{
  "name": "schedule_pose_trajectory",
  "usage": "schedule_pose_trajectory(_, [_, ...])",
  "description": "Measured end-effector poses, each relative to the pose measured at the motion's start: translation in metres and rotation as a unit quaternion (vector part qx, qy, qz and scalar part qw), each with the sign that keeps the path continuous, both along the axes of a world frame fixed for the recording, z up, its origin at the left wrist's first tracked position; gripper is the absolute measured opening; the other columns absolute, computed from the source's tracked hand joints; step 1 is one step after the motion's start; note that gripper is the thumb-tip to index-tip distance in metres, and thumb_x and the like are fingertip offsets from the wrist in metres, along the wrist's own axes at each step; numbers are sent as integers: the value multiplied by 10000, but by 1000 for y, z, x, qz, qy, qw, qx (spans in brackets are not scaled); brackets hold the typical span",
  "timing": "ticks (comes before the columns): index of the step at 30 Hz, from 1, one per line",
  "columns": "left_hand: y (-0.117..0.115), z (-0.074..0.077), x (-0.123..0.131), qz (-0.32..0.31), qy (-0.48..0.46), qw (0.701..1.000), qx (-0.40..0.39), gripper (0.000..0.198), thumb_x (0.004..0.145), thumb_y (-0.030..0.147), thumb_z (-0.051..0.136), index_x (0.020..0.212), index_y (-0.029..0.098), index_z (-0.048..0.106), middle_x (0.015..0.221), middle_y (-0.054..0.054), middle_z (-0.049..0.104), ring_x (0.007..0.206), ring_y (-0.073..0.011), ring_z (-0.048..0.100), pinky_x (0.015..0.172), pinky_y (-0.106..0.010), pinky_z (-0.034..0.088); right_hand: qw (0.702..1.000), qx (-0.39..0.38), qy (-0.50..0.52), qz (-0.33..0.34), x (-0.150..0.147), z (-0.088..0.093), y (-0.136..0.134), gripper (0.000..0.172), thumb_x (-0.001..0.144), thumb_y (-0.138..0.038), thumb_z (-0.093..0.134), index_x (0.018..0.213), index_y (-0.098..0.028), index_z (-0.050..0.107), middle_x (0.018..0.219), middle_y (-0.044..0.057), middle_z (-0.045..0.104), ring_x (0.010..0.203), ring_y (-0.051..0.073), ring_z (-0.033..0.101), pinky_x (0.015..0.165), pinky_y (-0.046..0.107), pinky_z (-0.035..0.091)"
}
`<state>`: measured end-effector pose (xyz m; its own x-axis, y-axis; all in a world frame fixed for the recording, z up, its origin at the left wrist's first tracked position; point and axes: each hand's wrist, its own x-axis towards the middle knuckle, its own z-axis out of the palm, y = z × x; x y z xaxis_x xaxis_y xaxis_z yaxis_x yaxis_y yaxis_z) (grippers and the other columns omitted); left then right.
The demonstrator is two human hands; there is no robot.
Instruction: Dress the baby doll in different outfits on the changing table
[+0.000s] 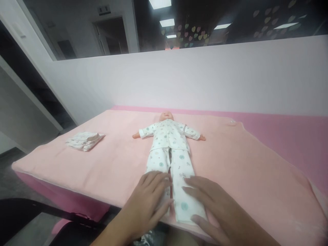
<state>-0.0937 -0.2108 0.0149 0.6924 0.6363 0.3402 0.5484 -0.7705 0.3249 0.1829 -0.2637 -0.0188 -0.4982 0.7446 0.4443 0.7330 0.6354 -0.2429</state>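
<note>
From my head camera, I look down on a baby doll (pixel 166 117) lying face up on a peach-pink blanket (pixel 120 147), its arms spread and its head near the white wall (pixel 179 82). The printed top (pixel 168 138) is on: both sleeves cover the arms, the little hands poke out at the cuffs, and the front lies together with a button showing. The matching trousers (pixel 182 171) lie straight below, both legs laid out toward me and their waist tucked from sight under the top's hem. I see no feet, so I cannot tell how far the doll's legs reach inside.

My left hand (pixel 151 194) lies loosely over one trouser leg, fingers extended and lightly curved, not clenched. My right hand (pixel 214 196) is at the outer edge of the other leg, fingers loose, thumb apart; whether those fingertips press the fabric I cannot tell.

The outfit looks nearly settled to me; at most some smoothing of the legs seems left. The folded cloth (pixel 85 140) sits well apart on my left, with neither hand near it.
</note>
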Motion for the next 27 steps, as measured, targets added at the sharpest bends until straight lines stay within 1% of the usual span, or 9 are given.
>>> schedule_pose_trajectory(2, [17, 4, -1, -21, 26, 999, 7, 254, 1012, 305, 566, 1250, 226, 605, 1359, -70, 629, 1275, -262, 522, 1100, -425, 403, 999, -9, -10, 35, -9, 6, 18, 531, 975, -364, 644, 1485, -279, 520, 1510, 98, 565, 1393, 306, 526, 1149, 497, 472])
schedule_pose_trajectory(4, [34, 7, -2, -53, 48, 997, 17, 210, 1018, 319, 563, 1193, 240, 648, 1290, -55, 669, 1221, -255, 555, 1075, -427, 417, 996, -29, -12, 82, -18, 13, 40, 443, 990, -377, 627, 1410, -244, 593, 1436, 105, 625, 1362, 284, 552, 1194, 499, 421])
schedule_pose_trajectory(8, [59, 11, -7, -111, 78, 990, 39, 149, 1030, 298, 555, 1053, 237, 689, 1116, -34, 725, 1110, -236, 584, 1003, -403, 434, 980, -84, -42, 175, -23, 30, 79, 270, 1009, -433, 590, 1117, -207, 690, 1107, 70, 719, 1107, 225, 649, 1243, 520, 320])
schedule_pose_trajectory(11, [71, 11, -17, -143, 98, 984, 49, 156, 1032, 249, 533, 994, 224, 683, 1047, -34, 732, 1092, -240, 575, 1002, -408, 427, 974, -100, -73, 192, -16, 39, 92, 268, 1007, -468, 590, 933, -217, 652, 903, 18, 675, 918, 195, 633, 1248, 538, 274])
schedule_pose_trajectory(13, [77, 10, -23, -158, 102, 981, 52, 149, 1020, 215, 533, 993, 228, 679, 1048, -38, 732, 1119, -245, 575, 1029, -417, 426, 973, -105, -79, 191, -12, 40, 95, 268, 1002, -464, 602, 885, -225, 626, 858, 4, 643, 884, 190, 611, 1231, 536, 291])
schedule_pose_trajectory(17, [84, 4, -26, -196, 80, 977, 29, 113, 970, 200, 583, 1033, 252, 662, 1145, -44, 729, 1212, -249, 587, 1138, -439, 408, 976, -122, -39, 177, -8, 28, 95, 207, 985, -433, 630, 928, -234, 628, 920, 25, 633, 942, 211, 595, 1162, 511, 386])
schedule_pose_trajectory(21, [81, -3, -22, -186, 57, 981, -14, 199, 921, 241, 629, 1120, 254, 630, 1236, -57, 702, 1316, -255, 565, 1244, -468, 333, 973, -162, 1, 165, -9, 18, 94, 170, 1006, -407, 595, 1040, -246, 640, 1022, 46, 651, 1037, 225, 597, 1143, 504, 409])
schedule_pose_trajectory(24, [78, -3, -19, -169, 70, 983, -21, 369, 922, 326, 649, 1277, 239, 596, 1286, -96, 672, 1311, -276, 565, 1259, -488, 303, 972, -161, 0, 169, -10, 18, 96, 230, 999, -418, 606, 1151, -253, 655, 1221, 77, 655, 1206, 249, 579, 1136, 490, 436])
schedule_pose_trajectory(27, [77, 3, -16, -161, 80, 983, -20, 405, 935, 409, 655, 1299, 238, 602, 1272, -101, 670, 1232, -280, 597, 1237, -490, 315, 979, -134, -6, 156, -12, 18, 98, 353, 994, -434, 619, 1297, -254, 635, 1416, 92, 602, 1403, 277, 482, 1217, 519, 363])
